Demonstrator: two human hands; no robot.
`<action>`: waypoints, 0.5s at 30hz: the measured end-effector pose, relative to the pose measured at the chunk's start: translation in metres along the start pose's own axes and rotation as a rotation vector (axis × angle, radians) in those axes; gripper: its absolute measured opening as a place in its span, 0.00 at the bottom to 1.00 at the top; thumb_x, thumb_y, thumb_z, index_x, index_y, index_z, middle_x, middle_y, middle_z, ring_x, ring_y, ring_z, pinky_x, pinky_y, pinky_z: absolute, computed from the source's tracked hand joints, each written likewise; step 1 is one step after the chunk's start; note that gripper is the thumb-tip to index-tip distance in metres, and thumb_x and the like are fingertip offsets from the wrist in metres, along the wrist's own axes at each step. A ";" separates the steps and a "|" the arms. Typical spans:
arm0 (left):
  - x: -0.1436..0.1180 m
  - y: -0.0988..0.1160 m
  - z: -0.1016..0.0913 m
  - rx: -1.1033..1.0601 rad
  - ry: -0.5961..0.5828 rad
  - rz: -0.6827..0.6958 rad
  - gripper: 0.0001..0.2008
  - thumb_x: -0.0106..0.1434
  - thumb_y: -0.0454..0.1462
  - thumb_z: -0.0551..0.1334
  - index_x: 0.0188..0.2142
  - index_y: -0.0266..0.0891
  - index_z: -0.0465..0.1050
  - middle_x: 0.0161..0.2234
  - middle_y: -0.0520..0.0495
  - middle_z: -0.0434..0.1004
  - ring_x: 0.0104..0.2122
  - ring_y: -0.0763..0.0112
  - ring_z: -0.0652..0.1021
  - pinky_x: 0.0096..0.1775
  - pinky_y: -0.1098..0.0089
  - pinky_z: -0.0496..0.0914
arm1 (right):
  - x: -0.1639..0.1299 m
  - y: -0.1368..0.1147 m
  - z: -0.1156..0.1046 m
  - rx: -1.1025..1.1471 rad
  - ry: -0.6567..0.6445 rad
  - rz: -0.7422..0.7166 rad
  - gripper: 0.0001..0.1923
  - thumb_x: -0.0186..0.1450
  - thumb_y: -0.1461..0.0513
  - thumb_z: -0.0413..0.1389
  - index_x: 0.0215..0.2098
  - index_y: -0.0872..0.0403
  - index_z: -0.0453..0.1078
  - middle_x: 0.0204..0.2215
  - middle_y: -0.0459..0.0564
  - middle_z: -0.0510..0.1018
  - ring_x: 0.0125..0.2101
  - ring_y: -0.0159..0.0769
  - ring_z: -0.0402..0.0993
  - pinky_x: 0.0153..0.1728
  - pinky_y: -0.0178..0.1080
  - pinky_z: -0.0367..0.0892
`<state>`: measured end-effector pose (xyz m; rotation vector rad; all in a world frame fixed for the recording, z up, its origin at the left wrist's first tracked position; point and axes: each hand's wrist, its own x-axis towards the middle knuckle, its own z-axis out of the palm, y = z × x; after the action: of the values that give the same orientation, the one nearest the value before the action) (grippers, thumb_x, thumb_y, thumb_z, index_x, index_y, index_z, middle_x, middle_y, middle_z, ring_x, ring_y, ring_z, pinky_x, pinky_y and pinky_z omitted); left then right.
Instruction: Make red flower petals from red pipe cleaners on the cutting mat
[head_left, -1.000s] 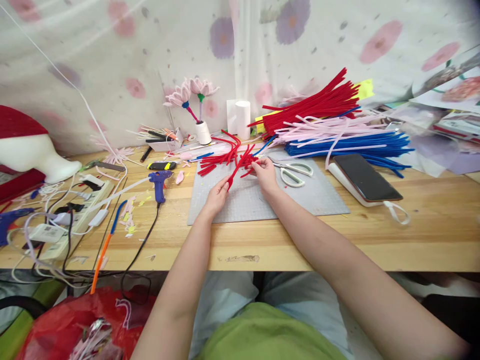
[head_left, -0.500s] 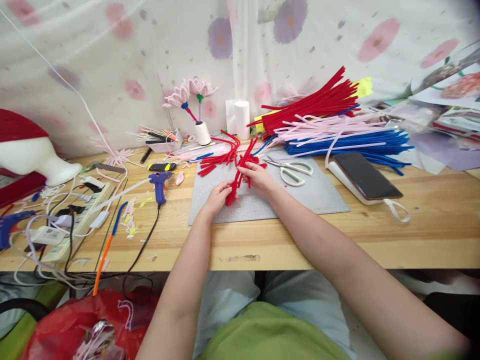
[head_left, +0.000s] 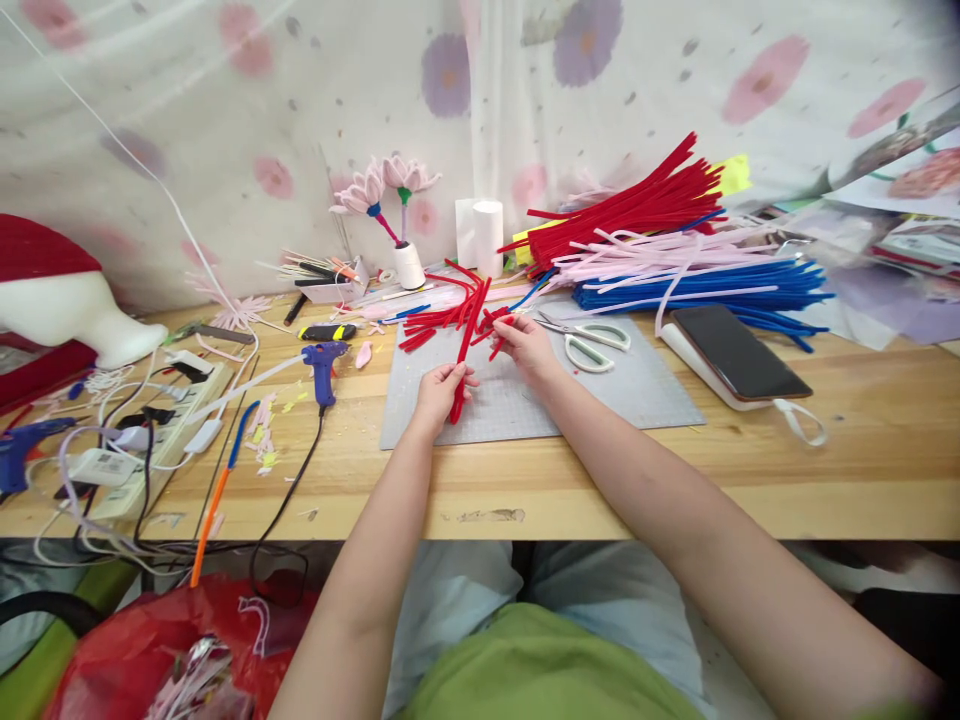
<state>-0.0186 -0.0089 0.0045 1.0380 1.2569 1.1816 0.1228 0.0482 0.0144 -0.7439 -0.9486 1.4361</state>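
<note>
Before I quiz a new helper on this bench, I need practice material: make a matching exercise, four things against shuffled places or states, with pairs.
1. The person's bare left hand
2. Metal scissors with green-and-white handles
3. Rectangular black-screened phone
4. Two fuzzy pink flowers

A. Lying on the grey gridded mat
B. Standing in a white spool
C. Holding long red fuzzy stems
D. Propped on a white wedge-shaped stand

Pairs: 1-C; 2-A; 3-D; 4-B

Head camera looks forward — down over the desk (head_left: pixel 750 490).

A plain green top (head_left: pixel 551 670) is worn with pale bluish trousers (head_left: pixel 454 595), the forearms (head_left: pixel 375 565) bare.
</note>
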 end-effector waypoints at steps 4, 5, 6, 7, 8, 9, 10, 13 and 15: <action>0.000 -0.001 0.000 0.039 -0.017 0.013 0.12 0.56 0.41 0.58 0.30 0.32 0.69 0.20 0.49 0.72 0.13 0.82 0.66 0.19 0.77 0.62 | -0.001 0.000 0.001 -0.025 0.045 -0.034 0.13 0.47 0.57 0.61 0.25 0.55 0.63 0.20 0.42 0.71 0.21 0.25 0.67 0.27 0.33 0.66; 0.000 -0.002 0.000 0.044 -0.019 0.021 0.12 0.56 0.41 0.58 0.32 0.32 0.69 0.20 0.50 0.72 0.13 0.82 0.66 0.18 0.77 0.62 | -0.002 0.000 0.002 -0.035 0.045 -0.035 0.14 0.48 0.57 0.61 0.26 0.55 0.63 0.21 0.43 0.72 0.22 0.26 0.68 0.27 0.34 0.66; 0.001 -0.003 0.000 0.045 -0.019 0.032 0.12 0.56 0.40 0.58 0.35 0.32 0.68 0.19 0.51 0.71 0.13 0.82 0.66 0.18 0.77 0.63 | -0.002 0.001 0.003 -0.048 0.046 -0.035 0.14 0.48 0.56 0.61 0.26 0.55 0.63 0.21 0.43 0.72 0.21 0.26 0.68 0.26 0.33 0.66; 0.002 -0.004 0.000 0.041 -0.018 0.049 0.14 0.55 0.40 0.58 0.39 0.33 0.67 0.19 0.52 0.71 0.12 0.82 0.65 0.18 0.77 0.63 | -0.002 0.002 0.003 -0.062 0.048 -0.036 0.14 0.48 0.55 0.60 0.26 0.55 0.63 0.20 0.43 0.72 0.21 0.26 0.67 0.25 0.33 0.66; 0.002 -0.005 0.000 0.033 -0.015 0.069 0.16 0.55 0.40 0.59 0.42 0.35 0.64 0.19 0.54 0.71 0.12 0.82 0.65 0.18 0.77 0.63 | -0.002 0.003 0.003 -0.078 0.048 -0.035 0.15 0.48 0.55 0.60 0.26 0.55 0.63 0.20 0.42 0.71 0.20 0.25 0.66 0.24 0.32 0.65; 0.002 -0.005 0.000 0.025 -0.013 0.089 0.19 0.54 0.40 0.59 0.45 0.36 0.62 0.19 0.55 0.71 0.12 0.81 0.65 0.18 0.77 0.63 | -0.002 0.004 0.003 -0.091 0.043 -0.031 0.15 0.49 0.54 0.60 0.25 0.55 0.62 0.19 0.42 0.70 0.19 0.24 0.65 0.22 0.31 0.64; 0.002 -0.005 0.000 0.019 -0.016 0.106 0.20 0.54 0.40 0.60 0.46 0.37 0.60 0.19 0.55 0.71 0.13 0.82 0.65 0.18 0.77 0.63 | -0.002 0.004 0.002 -0.102 0.027 -0.026 0.15 0.49 0.53 0.60 0.25 0.55 0.62 0.18 0.41 0.69 0.18 0.24 0.64 0.21 0.30 0.63; 0.000 -0.004 -0.001 0.011 -0.033 0.119 0.19 0.54 0.41 0.60 0.44 0.38 0.61 0.19 0.55 0.70 0.13 0.82 0.64 0.17 0.78 0.62 | -0.003 0.005 0.003 -0.128 -0.083 0.003 0.16 0.48 0.53 0.60 0.24 0.55 0.62 0.18 0.40 0.67 0.17 0.23 0.62 0.18 0.29 0.59; -0.001 -0.002 -0.001 0.002 -0.049 0.110 0.19 0.53 0.42 0.60 0.43 0.38 0.61 0.19 0.55 0.70 0.12 0.83 0.63 0.16 0.78 0.61 | -0.005 0.005 0.005 -0.161 -0.169 0.029 0.16 0.48 0.53 0.60 0.24 0.55 0.64 0.18 0.40 0.67 0.17 0.23 0.62 0.17 0.29 0.58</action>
<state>-0.0192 -0.0100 0.0026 1.1427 1.1753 1.2309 0.1171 0.0428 0.0119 -0.7653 -1.1993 1.4777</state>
